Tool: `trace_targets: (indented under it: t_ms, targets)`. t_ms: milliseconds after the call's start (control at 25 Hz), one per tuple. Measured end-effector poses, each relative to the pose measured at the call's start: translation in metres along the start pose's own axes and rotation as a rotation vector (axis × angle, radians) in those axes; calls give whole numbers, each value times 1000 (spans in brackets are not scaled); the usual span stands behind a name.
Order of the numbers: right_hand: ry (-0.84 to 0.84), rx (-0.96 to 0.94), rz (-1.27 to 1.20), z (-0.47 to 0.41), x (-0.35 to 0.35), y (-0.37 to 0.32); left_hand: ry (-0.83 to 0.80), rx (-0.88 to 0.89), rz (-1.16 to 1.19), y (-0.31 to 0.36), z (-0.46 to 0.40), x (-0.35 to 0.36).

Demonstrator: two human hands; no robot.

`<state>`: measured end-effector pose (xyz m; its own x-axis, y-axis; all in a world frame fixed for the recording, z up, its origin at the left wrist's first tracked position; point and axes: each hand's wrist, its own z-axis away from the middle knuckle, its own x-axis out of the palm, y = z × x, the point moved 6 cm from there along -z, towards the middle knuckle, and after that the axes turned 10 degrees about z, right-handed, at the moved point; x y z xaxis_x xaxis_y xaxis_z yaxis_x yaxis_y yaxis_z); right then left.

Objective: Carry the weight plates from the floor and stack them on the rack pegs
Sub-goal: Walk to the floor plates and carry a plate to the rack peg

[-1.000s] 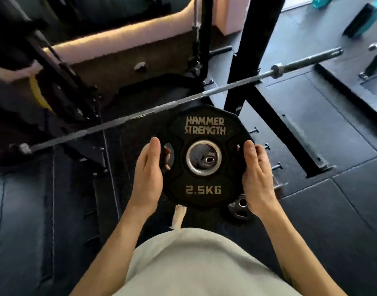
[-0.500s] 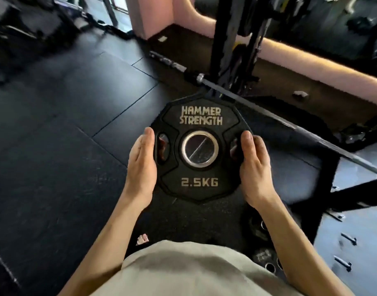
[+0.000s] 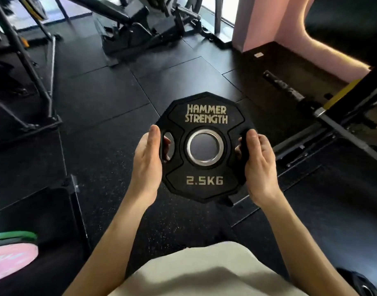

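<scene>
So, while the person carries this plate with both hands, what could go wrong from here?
1. The black 2.5KG Hammer Strength weight plate is held only at its side edges by the left hand and right hand; it may slip and fall towards the feet.
2. The steel barbell lies low at the right, beside the walking path; a step could catch on it.

A gym: black rubber floor tiles (image 3: 93,116) throughout, a steel barbell (image 3: 341,129) at right of frame, an adjustable bench frame (image 3: 127,24) at upper centre, and a "Hammer Strength" 2.5 kg weight plate (image 3: 204,146) at centre.
</scene>
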<state>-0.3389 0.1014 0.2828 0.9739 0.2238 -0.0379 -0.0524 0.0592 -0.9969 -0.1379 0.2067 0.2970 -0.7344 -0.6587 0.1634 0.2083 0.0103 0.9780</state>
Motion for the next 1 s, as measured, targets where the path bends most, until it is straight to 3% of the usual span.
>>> trace_targets:
  t_ms: [440, 720, 1000]
  targets:
    - [-34, -30, -80, -196, 136, -6, 42, 31, -33, 25, -227, -27]
    - [-10, -33, -68, -356, 180, -36, 18, 35, -19, 54, -396, 18]
    - [126, -25, -35, -527, 203, -35, -154, 53, -26, 54, -588, 87]
